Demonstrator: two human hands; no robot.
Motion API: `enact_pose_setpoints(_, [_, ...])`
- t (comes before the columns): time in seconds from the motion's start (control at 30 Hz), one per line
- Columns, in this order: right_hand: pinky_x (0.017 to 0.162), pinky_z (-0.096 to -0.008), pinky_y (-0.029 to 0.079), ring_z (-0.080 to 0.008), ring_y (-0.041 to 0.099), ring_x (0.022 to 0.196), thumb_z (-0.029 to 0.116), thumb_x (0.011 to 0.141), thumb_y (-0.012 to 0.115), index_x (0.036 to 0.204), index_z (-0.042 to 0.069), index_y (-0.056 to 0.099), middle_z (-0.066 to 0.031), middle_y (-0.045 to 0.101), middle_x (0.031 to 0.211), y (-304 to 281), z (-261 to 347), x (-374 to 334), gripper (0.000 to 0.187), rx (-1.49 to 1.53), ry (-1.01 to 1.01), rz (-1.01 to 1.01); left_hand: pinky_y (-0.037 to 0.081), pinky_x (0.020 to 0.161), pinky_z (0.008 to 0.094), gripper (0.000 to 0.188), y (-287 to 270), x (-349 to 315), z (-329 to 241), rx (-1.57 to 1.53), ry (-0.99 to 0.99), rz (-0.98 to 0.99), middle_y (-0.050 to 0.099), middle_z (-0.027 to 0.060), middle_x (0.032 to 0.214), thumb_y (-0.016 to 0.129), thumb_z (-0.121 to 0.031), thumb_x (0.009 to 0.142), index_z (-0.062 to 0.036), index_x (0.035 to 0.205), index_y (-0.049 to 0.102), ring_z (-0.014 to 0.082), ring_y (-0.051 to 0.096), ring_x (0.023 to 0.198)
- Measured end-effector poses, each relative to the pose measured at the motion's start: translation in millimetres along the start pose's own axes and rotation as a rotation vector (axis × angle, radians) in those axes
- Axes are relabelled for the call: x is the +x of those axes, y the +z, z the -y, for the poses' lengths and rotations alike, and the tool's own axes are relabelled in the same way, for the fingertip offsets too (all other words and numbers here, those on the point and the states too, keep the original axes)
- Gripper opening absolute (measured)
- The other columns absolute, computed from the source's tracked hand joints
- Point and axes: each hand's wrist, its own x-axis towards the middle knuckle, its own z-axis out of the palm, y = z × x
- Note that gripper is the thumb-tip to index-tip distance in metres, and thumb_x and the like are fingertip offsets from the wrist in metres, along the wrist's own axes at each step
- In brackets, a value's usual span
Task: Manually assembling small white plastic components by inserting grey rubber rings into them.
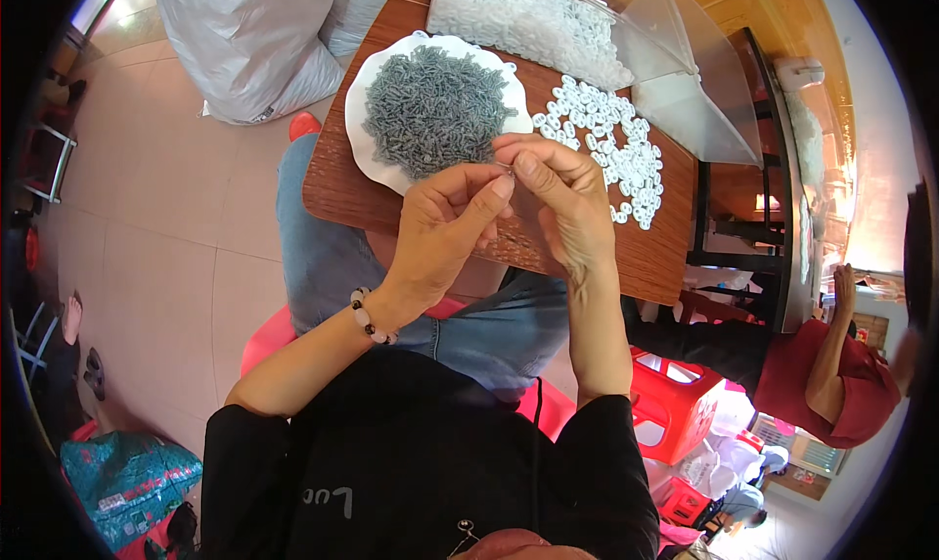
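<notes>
Head view, tiny part (508, 172) pinched between both hands, above screw plate (377, 159)

Grey screws (431, 108) are lying heaped on a white plate (371, 159) in the upper middle; white rings (608, 139) are dotting the brown table (665, 247); a red stool (675, 399) is showing at lower right.

Bare worktop (675, 257) lies open at centre right; plate of grey screws (430, 110), white washers (611, 139) and clear tray (606, 32) block the upper centre.
</notes>
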Motion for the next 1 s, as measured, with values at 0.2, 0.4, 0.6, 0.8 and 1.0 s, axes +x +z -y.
enact_pose_setpoints(0.2, [0.082, -0.0269, 0.044, -0.0129, 0.059, 0.087, 0.011, 0.087, 0.064, 0.092, -0.001, 0.069, -0.0096, 0.066, 0.097, 5, -6, 0, 0.015, -0.004, 0.001, -0.038, 0.037, 0.053, 0.0173, 0.019, -4, 2, 1, -0.012, -0.031, 0.001, 0.061, -0.0014, 0.076, 0.065, -0.018, 0.089, -0.0040, 0.102, 0.064, 0.0022, 0.048, 0.059])
enact_pose_setpoints(0.4, [0.080, -0.0258, 0.044, -0.0110, 0.058, 0.084, 0.012, 0.087, 0.064, 0.090, -0.002, 0.069, -0.0084, 0.066, 0.095, 9, -6, 1, 0.014, -0.037, -0.018, -0.068, 0.037, 0.053, 0.0179, 0.017, -5, 2, -1, -0.008, -0.035, -0.017, 0.060, -0.0014, 0.076, 0.064, -0.017, 0.090, -0.0030, 0.099, 0.063, 0.0025, 0.047, 0.058])
enact_pose_setpoints(0.6, [0.075, -0.0238, 0.045, -0.0090, 0.056, 0.077, 0.015, 0.090, 0.061, 0.092, -0.002, 0.067, -0.0061, 0.065, 0.092, 10, -8, 7, 0.018, -0.170, -0.085, -0.068, 0.036, 0.053, 0.0180, 0.017, -4, 2, -1, 0.009, -0.027, -0.028, 0.057, -0.0014, 0.076, 0.060, -0.018, 0.092, -0.0022, 0.099, 0.062, 0.0028, 0.046, 0.058])
enact_pose_setpoints(0.8, [0.072, -0.0223, 0.045, -0.0076, 0.056, 0.073, 0.018, 0.093, 0.059, 0.092, -0.002, 0.066, -0.0028, 0.064, 0.082, 10, -1, 6, 0.021, -0.321, -0.053, -0.059, 0.035, 0.053, 0.0179, 0.017, -2, 2, -3, -0.003, -0.019, -0.031, 0.055, -0.0021, 0.075, 0.057, -0.019, 0.094, -0.0023, 0.097, 0.061, 0.0025, 0.045, 0.058])
enact_pose_setpoints(1.0, [0.067, -0.0231, 0.043, -0.0071, 0.054, 0.071, 0.016, 0.089, 0.064, 0.086, 0.000, 0.066, -0.0028, 0.064, 0.077, 0, -2, 6, 0.017, -0.470, -0.078, -0.055, 0.035, 0.053, 0.0177, 0.017, -1, 1, -3, 0.051, -0.016, -0.010, 0.055, -0.0024, 0.075, 0.057, -0.019, 0.094, -0.0022, 0.098, 0.061, 0.0022, 0.045, 0.058])
